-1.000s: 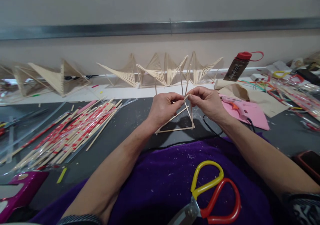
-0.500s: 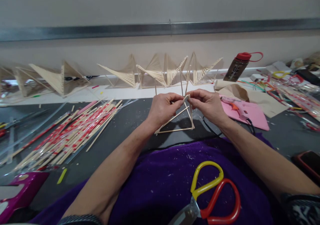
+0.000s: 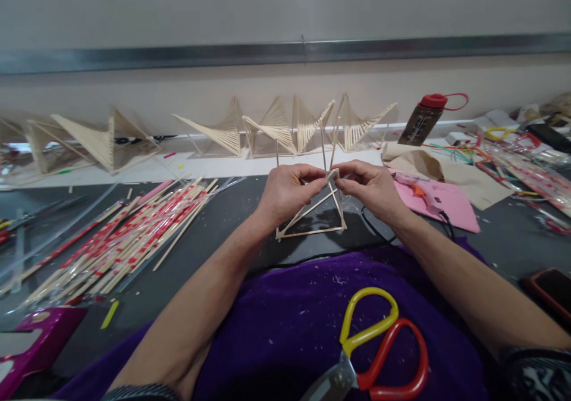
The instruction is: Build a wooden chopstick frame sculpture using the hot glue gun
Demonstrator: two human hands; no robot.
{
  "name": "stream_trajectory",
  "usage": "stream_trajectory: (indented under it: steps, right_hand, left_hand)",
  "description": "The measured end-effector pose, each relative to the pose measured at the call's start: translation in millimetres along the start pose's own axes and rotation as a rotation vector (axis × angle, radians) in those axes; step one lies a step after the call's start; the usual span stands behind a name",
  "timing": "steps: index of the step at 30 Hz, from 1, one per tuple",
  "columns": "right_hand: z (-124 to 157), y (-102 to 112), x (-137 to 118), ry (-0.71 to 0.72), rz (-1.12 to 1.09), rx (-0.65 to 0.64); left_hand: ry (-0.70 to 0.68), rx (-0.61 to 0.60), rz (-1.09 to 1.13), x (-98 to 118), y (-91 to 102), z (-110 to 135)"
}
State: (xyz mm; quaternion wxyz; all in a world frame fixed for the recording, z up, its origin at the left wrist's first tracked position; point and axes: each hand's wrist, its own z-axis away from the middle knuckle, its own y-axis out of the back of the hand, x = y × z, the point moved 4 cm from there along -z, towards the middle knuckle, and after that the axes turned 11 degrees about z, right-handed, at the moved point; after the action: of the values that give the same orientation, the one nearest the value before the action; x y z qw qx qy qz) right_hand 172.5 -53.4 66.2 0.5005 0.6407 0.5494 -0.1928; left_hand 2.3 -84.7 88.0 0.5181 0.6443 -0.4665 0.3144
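Observation:
A small frame of thin wooden sticks (image 3: 312, 231) stands on the dark table, shaped like a triangle with sticks rising to a top joint. My left hand (image 3: 288, 193) and my right hand (image 3: 372, 188) meet at that joint, each pinching stick ends there with closed fingers. Further sticks rise behind my fingers. On the purple cloth (image 3: 285, 323) over my lap lie scissors (image 3: 375, 347) with one yellow and one red handle.
A heap of chopsticks in red-and-white wrappers (image 3: 120, 237) lies at the left. Finished stick models (image 3: 285, 127) line the wall. At the right are a glue gun (image 3: 422, 194) on pink paper, a red-capped bottle (image 3: 423, 118) and coloured clutter. A phone (image 3: 551, 288) lies near right.
Both hands have stayed pinched at the top joint; the fingers shifted only slightly and the frame has kept its place.

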Motion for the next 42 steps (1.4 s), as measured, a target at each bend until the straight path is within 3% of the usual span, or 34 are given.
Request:
stream_trajectory:
  steps: [5,10,13,18,23,29,35,38,42]
  right_hand:
    - [-1,3,-3,0.015,0.020,0.008]
    - [-6,19,13,-0.051,0.060,0.099]
    - [-9,21,29,-0.088,0.283,-0.009]
    - [-14,8,48,-0.022,0.919,-0.270]
    - [-20,-10,57,0.036,1.117,-0.427]
    - [-22,-23,69,0.064,1.108,-0.476]
    - [-25,-18,72,0.082,1.053,-0.459]
    - [-29,-8,69,0.093,0.880,-0.400]
    - [-34,1,66,-0.034,0.471,-0.341]
  left_hand:
    - [0.013,0.007,0.001,3,3.2,0]
    - [0.009,0.091,0.023,9,18.9,0]
    - [0.010,0.113,-0.003,10,24.3,1]
    - [0.027,0.063,-0.158,3,18.7,-1]
    - [-0.032,0.057,-0.328,-3,15.8,-5]
    - [-0.033,0.098,-0.311,-6,20.0,-5]
    - [0.006,-0.039,-0.096,-19,14.2,-5]
    - [0.019,-0.070,-0.080,-26,12.1,-6]
    - [0.052,-0.114,-0.082,-32,8.6,-7]
